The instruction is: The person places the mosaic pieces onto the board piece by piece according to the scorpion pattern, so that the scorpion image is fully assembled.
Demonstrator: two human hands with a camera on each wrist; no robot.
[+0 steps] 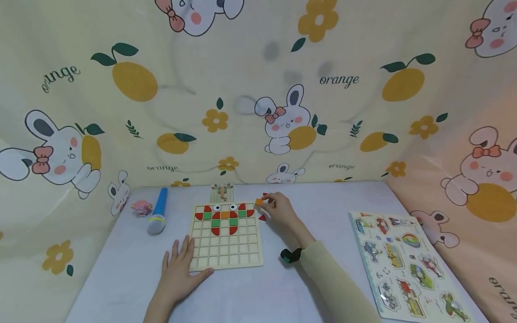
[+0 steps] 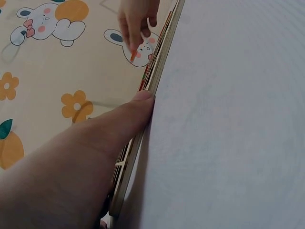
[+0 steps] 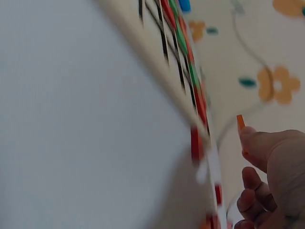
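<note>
A wooden grid board (image 1: pixel 247 251) lies on the white table, its upper rows holding red, green and orange tiles and two eye tiles (image 1: pixel 216 207). Its lower cells hold no tiles. My left hand (image 1: pixel 175 273) rests at the lower left corner, fingers straight along the left edge. In the left wrist view the thumb (image 2: pixel 138 105) presses the board's near edge. Just beyond the top right corner, my right hand (image 1: pixel 279 211) pinches a small orange tile (image 3: pixel 240 123) between thumb and finger, held above the table.
Red pieces (image 1: pixel 262 218) lie by the board's right side. A patterned picture card (image 1: pixel 222 192) sits behind the board. To the left are a blue toy microphone (image 1: pixel 159 211) and a pink toy (image 1: pixel 142 207). A vehicle puzzle board (image 1: pixel 404 264) lies at the right.
</note>
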